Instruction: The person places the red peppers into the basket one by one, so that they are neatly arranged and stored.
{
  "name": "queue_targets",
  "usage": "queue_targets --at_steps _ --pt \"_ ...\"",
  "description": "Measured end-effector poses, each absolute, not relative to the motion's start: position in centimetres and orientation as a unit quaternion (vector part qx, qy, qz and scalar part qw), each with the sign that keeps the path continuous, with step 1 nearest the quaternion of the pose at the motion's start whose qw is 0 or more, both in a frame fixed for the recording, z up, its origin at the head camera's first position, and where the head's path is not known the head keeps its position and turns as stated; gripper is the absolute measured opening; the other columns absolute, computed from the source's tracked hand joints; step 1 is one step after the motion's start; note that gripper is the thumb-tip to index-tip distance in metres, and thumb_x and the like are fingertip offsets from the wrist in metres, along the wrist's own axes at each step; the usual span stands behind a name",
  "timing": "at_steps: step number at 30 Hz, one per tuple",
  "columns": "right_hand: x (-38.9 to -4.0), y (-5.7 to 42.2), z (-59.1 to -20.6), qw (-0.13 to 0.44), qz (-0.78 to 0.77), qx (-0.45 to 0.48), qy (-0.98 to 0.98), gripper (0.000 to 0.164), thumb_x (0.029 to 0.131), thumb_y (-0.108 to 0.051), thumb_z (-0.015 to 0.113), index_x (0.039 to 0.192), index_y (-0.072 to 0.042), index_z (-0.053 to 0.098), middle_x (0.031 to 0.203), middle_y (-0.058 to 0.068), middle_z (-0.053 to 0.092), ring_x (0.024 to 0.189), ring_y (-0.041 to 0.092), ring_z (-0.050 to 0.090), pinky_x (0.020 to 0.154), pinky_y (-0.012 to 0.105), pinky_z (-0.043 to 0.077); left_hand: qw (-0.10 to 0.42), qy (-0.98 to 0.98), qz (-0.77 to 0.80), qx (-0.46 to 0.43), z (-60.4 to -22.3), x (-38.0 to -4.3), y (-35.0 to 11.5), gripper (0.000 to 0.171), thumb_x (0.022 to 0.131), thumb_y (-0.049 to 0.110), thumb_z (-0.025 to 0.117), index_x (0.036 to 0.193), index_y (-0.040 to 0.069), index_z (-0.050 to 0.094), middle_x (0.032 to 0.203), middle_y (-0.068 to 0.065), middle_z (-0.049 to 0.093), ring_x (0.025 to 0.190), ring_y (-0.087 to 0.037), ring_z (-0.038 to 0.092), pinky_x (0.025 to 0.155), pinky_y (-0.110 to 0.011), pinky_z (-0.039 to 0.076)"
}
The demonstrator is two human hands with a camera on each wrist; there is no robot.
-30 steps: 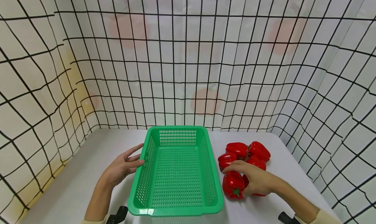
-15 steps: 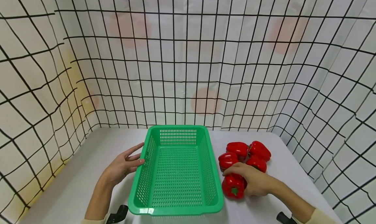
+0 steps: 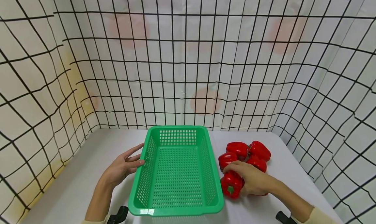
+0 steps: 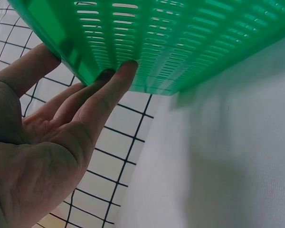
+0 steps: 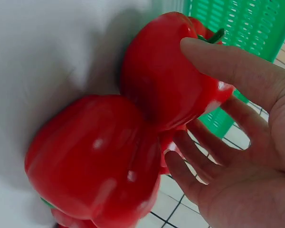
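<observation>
A green plastic basket (image 3: 176, 178) with slotted walls stands in the middle of the table in the head view. Along its left side, my left hand (image 3: 118, 170) touches the outer wall and rim with fairly straight, spread fingers. My right hand (image 3: 254, 181) grips a red bell pepper (image 3: 231, 186) just right of the basket, its green stem towards me. In the right wrist view the thumb (image 5: 228, 64) presses one side of that pepper, with fingers at the other side. A second bell pepper (image 5: 95, 156) lies close against it, largely hidden by my right hand in the head view.
Several more red bell peppers (image 3: 237, 149) lie grouped behind my right hand. The white table (image 3: 76, 181) is bounded by white walls with a black grid (image 3: 188, 87) at the back and both sides.
The gripped bell pepper has shifted slightly left towards the basket and turned a little, with my right hand following. My left hand and the basket stay as they were.
</observation>
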State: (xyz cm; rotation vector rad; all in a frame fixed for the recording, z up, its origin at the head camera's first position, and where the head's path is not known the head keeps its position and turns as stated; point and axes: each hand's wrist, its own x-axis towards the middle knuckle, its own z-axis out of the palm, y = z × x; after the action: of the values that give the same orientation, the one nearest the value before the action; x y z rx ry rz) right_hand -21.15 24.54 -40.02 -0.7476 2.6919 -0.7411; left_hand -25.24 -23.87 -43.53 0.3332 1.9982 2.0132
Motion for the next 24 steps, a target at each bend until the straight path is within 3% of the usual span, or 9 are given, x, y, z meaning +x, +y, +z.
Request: queue_targets --at_steps 8,19,24 --pt "-21.0 24.7 -38.2 0.1 -0.256 -0.244 0.93 0.074 0.063 -0.025 0.096 0.128 -0.026 0.06 0.128 0.0 0.063 0.123 0.035 0.055 0.077 0.048 0.065 0.142 0.691 0.7 0.111 -43.7 -25.3 -23.9 0.082 0.095 0.008 0.07 0.162 0.014 0.023 0.155 -0.027 0.043 0.115 -0.026 0.071 0.095 -0.036 0.06" --pt "-21.4 24.5 -34.7 0.06 -0.231 -0.209 0.948 0.081 0.06 -0.028 0.097 0.131 -0.027 0.06 0.125 0.002 0.064 0.118 0.035 0.057 0.07 0.041 0.065 0.145 0.683 0.709 0.097 -43.8 -25.2 -23.8 0.084 0.095 0.009 0.07 0.163 0.015 0.021 0.157 -0.028 0.039 0.114 -0.028 0.071 0.095 -0.038 0.06" --pt "-22.1 23.7 -33.0 0.046 -0.224 -0.202 0.952 0.076 0.068 -0.025 0.093 0.134 -0.025 0.057 0.124 0.003 0.064 0.115 0.03 0.059 0.076 0.042 0.064 0.15 0.679 0.713 0.092 -43.8 -25.3 -23.7 0.083 0.096 0.01 0.07 0.163 0.015 0.021 0.158 -0.027 0.039 0.114 -0.03 0.071 0.096 -0.04 0.06"
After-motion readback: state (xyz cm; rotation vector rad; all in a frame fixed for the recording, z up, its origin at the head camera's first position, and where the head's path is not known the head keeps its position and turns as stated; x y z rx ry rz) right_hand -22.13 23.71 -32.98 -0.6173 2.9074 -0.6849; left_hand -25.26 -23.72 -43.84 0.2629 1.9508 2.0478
